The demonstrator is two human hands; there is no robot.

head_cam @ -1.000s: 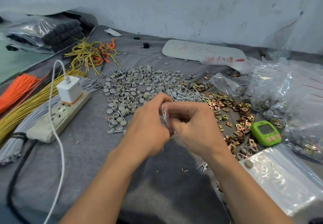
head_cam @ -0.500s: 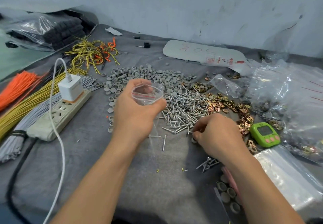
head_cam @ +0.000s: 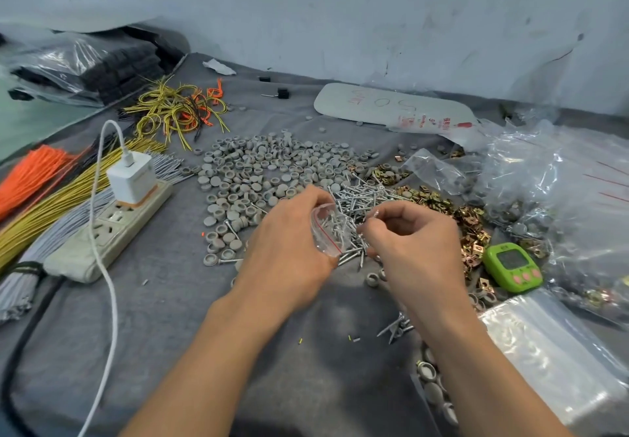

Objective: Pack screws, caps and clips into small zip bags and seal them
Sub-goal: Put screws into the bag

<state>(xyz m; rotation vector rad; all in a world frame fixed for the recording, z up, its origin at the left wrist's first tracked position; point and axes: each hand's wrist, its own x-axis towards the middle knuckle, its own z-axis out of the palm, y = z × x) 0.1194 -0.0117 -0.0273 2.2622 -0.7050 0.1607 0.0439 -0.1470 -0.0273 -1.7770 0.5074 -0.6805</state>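
My left hand (head_cam: 289, 242) grips a small clear zip bag (head_cam: 328, 229) with a red seal line, its mouth turned to the right and silver screws showing inside. My right hand (head_cam: 413, 244) is at the bag's mouth with curled fingers pinching screws. Just behind both hands lies the pile of silver screws (head_cam: 360, 198). Grey round caps (head_cam: 269, 167) spread to the left and behind. Brass clips (head_cam: 459, 218) lie to the right of the screws.
A power strip (head_cam: 109, 229) with a white charger and cable lies left, beside yellow, orange and grey wire bundles (head_cam: 41, 194). A green timer (head_cam: 512, 266) sits right. Clear bags (head_cam: 561, 184) pile at far right; a stack of zip bags (head_cam: 558, 355) lies near right.
My right hand rose from the cloth and came to the bag's mouth with screws. My left hand lowered the bag and turned its mouth toward the right hand.
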